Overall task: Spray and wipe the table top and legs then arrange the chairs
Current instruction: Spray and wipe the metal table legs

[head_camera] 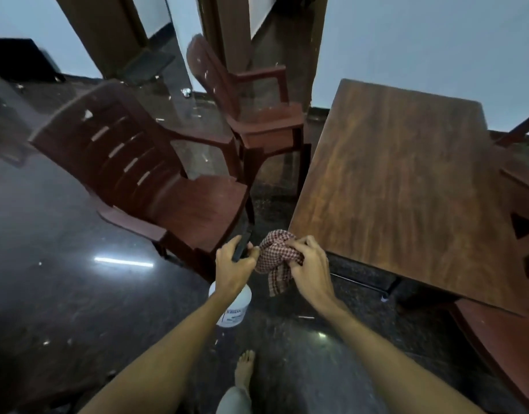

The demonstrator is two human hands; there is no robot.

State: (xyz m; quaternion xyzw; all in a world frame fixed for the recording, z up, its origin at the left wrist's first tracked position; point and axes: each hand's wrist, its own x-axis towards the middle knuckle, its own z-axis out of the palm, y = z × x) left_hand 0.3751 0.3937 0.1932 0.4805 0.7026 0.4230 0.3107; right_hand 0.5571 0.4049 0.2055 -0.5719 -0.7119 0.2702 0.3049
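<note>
The left grip (232, 270) clasps a white plastic spray bottle (236, 306), right grip (312, 267) a bunched red-checked cloth (275, 249); mist the brown wooden surface (391, 174) evenly.

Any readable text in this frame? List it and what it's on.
Label on the white spray bottle: a dark heading with smaller lines under it, too blurred to read.
Nothing else: no text shows on the table, the plastic chairs or the checked cloth.
</note>
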